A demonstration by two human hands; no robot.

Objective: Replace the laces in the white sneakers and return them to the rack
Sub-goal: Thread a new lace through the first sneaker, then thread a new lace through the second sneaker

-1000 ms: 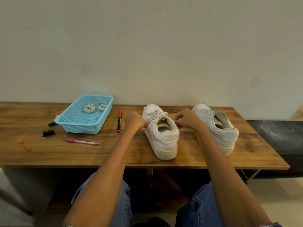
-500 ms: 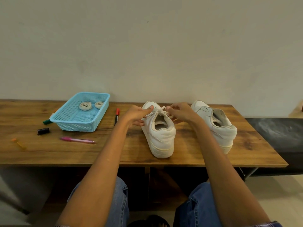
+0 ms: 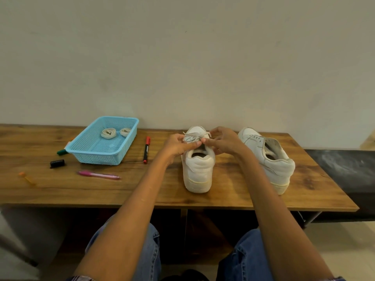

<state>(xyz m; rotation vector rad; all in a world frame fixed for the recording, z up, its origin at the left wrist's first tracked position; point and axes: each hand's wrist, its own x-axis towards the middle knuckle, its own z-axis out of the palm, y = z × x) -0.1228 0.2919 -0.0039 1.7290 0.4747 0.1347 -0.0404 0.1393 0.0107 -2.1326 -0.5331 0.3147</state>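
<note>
Both hands have drawn together over the laced sneaker [image 3: 197, 165] near the table's [image 3: 60, 191] middle: the left hand [image 3: 178, 144] and right hand [image 3: 221, 141] now meet fingertip to fingertip, pinching the white lace [image 3: 193, 136] at the tongue. That suggests a knot being worked. Its mate, the second sneaker [image 3: 267, 157], stands toward the right edge, apparently unlaced. Two rolled laces [image 3: 108, 133] lie in the blue basket [image 3: 91, 148] by the back edge.

Two white sneakers stand upright, heels toward the viewer. The laced sneaker [image 3: 197, 169] sits centre, its lace [image 3: 193, 136] bunched above the tongue. The unlaced sneaker [image 3: 269, 157] stands at its 3 o'clock. Two coiled laces [image 3: 109, 133] lie far at 10 o'clock.
</note>
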